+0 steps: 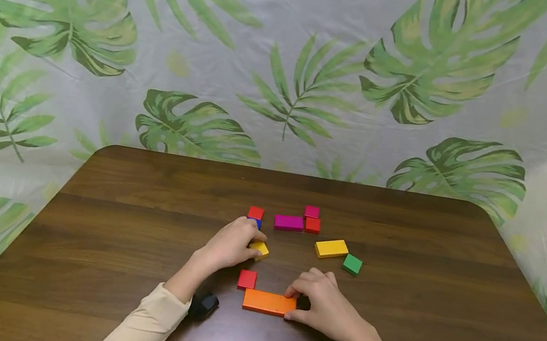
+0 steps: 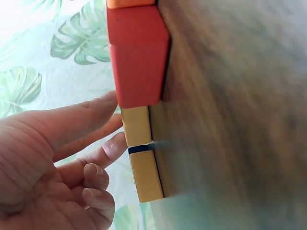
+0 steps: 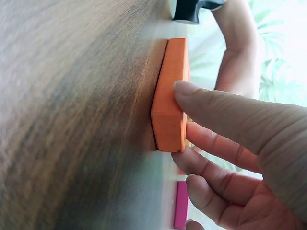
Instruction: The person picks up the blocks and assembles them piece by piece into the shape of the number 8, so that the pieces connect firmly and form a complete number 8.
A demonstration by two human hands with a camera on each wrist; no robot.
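My left hand [image 1: 230, 243] holds a small yellow block [image 1: 261, 249] between thumb and fingers, left of the table's middle. A blue block [image 1: 258, 224] and a red block [image 1: 255, 213] stand just beyond that hand. In the left wrist view, a second yellow block [image 2: 147, 177] sits beside the first; in the head view my hand hides it. My right hand [image 1: 324, 303] pinches the right end of a long orange block [image 1: 266, 302], with the thumb on its near side. A red square block [image 1: 247, 279] lies against the orange block's far left corner.
Farther back, a long magenta block [image 1: 289, 222] lies next to a red block [image 1: 312, 225] and a pink block [image 1: 312, 211]. To the right, a yellow block [image 1: 331, 248] nearly meets a green block [image 1: 352, 264]. A leaf-printed cloth [image 1: 300, 78] hangs behind the brown table [image 1: 425, 268].
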